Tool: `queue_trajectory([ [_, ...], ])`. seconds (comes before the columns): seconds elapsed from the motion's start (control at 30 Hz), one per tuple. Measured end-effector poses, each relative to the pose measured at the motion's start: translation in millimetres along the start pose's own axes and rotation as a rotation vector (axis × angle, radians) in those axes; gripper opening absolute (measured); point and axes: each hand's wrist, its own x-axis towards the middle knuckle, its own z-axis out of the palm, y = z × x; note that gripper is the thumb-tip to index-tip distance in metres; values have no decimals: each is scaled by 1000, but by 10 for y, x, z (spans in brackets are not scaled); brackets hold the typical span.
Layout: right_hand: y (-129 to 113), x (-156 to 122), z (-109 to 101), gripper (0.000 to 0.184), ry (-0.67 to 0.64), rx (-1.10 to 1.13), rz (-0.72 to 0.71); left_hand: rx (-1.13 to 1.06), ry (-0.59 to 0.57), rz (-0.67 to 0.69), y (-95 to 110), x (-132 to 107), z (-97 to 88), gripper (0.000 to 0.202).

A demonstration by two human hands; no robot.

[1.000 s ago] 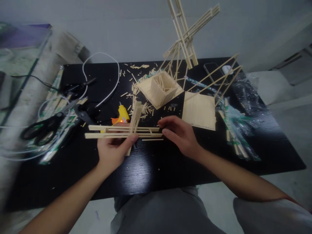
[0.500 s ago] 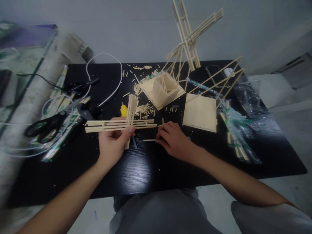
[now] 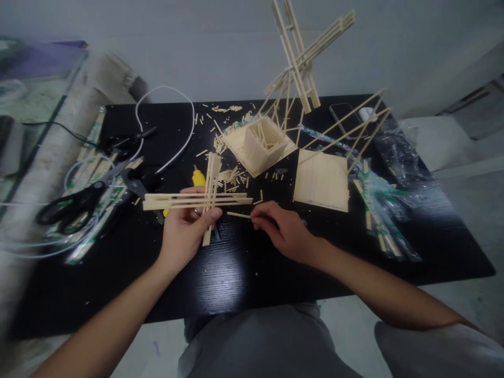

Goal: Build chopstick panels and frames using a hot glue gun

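My left hand [image 3: 183, 231] grips a cross-shaped frame of thin wooden sticks [image 3: 232, 198], thumb on top near the crossing and fingers underneath. A short wooden stick [image 3: 238, 214] is pinched between the fingertips of my right hand [image 3: 285, 228] and points left toward the frame, apart from it. A yellow-handled tool [image 3: 198, 178] lies behind the frame, partly covered by it. Loose cut stick pieces [image 3: 232, 177] are scattered just beyond both hands.
At the back stand a stick model with a crossed top [image 3: 301, 63] and a square wooden box [image 3: 264, 140]. A flat wooden panel [image 3: 321, 181] lies right of centre. Black scissors [image 3: 88, 197], a white cable [image 3: 192, 113] and wrapped sticks [image 3: 380, 220] lie around the table [image 3: 275, 286].
My right hand has lifted the short stick off the tabletop, and the stick now tilts. The cross-shaped frame in my left hand has shifted and turned slightly.
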Motion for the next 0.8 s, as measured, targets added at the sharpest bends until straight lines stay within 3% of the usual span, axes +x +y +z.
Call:
queue_trajectory([
  [0.17, 17, -23, 10, 22, 79, -20, -83, -1, -43, -34, 27, -12, 15, 46],
  [0.8, -73, -43, 38, 18, 186, -29, -148, -115, -131, -44, 36, -87, 67, 46],
])
